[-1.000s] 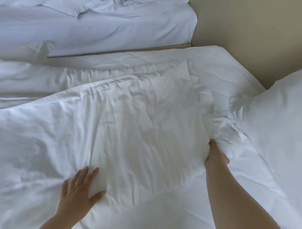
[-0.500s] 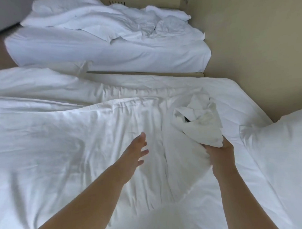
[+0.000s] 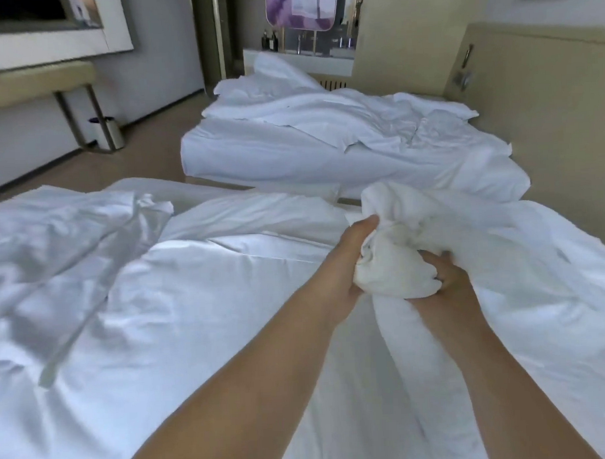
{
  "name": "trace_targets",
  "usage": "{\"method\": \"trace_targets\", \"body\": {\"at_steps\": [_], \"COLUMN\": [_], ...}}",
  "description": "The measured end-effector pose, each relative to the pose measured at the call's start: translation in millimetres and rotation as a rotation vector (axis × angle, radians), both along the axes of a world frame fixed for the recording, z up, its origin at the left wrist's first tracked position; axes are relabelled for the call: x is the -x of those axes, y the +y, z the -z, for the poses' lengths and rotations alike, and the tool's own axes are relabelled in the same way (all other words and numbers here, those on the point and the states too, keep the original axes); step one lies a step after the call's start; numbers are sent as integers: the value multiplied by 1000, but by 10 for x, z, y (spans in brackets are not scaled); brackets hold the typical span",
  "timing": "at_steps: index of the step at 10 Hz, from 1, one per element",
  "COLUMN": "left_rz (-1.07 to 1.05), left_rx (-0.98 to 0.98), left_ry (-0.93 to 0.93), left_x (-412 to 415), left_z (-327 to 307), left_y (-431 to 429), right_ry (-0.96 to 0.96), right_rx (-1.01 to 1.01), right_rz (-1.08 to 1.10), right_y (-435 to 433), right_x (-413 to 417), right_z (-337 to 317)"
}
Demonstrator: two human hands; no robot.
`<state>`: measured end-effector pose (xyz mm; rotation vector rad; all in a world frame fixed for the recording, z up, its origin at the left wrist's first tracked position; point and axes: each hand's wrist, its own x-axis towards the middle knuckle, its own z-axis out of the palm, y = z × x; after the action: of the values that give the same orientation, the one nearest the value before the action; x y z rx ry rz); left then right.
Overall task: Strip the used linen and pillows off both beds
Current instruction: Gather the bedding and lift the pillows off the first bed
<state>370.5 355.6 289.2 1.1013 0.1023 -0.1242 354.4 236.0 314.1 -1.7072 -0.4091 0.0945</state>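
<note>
The near bed is covered by a rumpled white duvet [image 3: 180, 302]. A bunched-up corner of that duvet [image 3: 394, 260] is lifted above the bed at centre right. My left hand [image 3: 355, 255] grips the bunch from the left and my right hand [image 3: 446, 275] grips it from below on the right. From the bunch a fold of fabric hangs down between my forearms. The far bed [image 3: 325, 149] carries crumpled white sheets and a loose cover. I cannot make out a pillow among the white fabric.
A strip of beige floor [image 3: 147, 152] separates the beds and runs left. A bench with metal legs [image 3: 42, 84] and a small bin [image 3: 110, 131] stand at the left wall. A beige headboard panel [image 3: 536, 83] lines the right side.
My right hand has raised the gathered duvet corner higher. My left hand has moved right and closed on the same bunch. My view has tilted up, showing the room and the far bed.
</note>
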Motion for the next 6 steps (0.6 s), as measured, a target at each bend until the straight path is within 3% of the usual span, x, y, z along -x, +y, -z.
{"method": "trace_targets", "body": {"at_steps": [1,2,3,4,5,6], "left_rz": [-58,-142,-197,-365,-82,203], "left_rx": [21,-57,-182,-508,-989,-1473], "left_ry": [-119,82,281,191,-76,-143], "left_x": [826,1258,1534,1410,1040,637], "left_z": [-202,58,333,306,123,150], "left_y": [1345,2082,2537,2614,2363,1966], "right_ry": [-226,-415,-541,-400,-397,-418], "right_rx": [210,563,980,1127,1143,1064], "right_rz": [-106,-280,-333,-293,-270,-263], "right_y": [1114,2014,2358,2329,2241,2112], "right_x": [164,451,566,603,653,761], "right_z": [-58,192,623,832,838,835]}}
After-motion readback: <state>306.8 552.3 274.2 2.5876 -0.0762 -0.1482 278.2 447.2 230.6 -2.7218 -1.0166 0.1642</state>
